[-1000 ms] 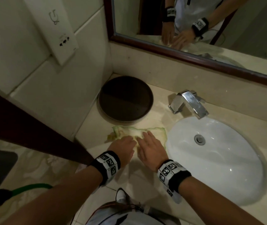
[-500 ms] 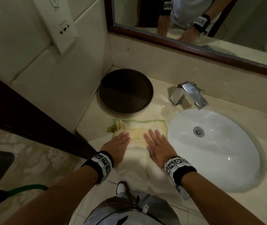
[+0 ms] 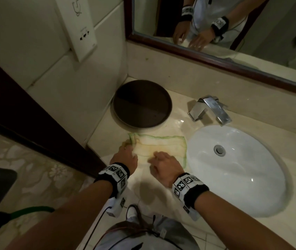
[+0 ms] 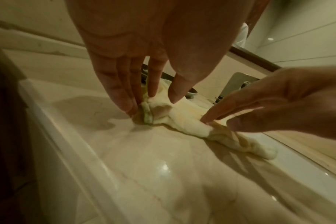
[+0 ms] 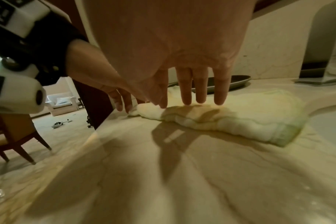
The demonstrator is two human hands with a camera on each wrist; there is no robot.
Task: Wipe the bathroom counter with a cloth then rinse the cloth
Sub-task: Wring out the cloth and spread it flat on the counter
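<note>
A pale yellow cloth (image 3: 163, 144) with green edging lies spread on the marble counter (image 3: 152, 188), between a brown tray and the sink. My left hand (image 3: 126, 154) touches the cloth's near left corner with straight fingertips (image 4: 128, 106), its thumb held apart. Fingers extended, my right hand (image 3: 163, 162) presses its fingertips (image 5: 187, 98) on the cloth's near edge. In the wrist views that near edge (image 5: 230, 121) looks rolled and bunched (image 4: 182, 122). Neither hand grips the cloth.
A round dark brown tray (image 3: 141, 103) sits at the back left of the counter. A chrome faucet (image 3: 210, 109) stands over the white oval sink (image 3: 242, 177) on the right. A mirror (image 3: 233, 42) hangs behind; a dark door frame (image 3: 26, 105) borders the left.
Both hands have drawn back from lying flat on the cloth to its near edge, now arched on their fingertips. More of the cloth shows, and its near edge has bunched.
</note>
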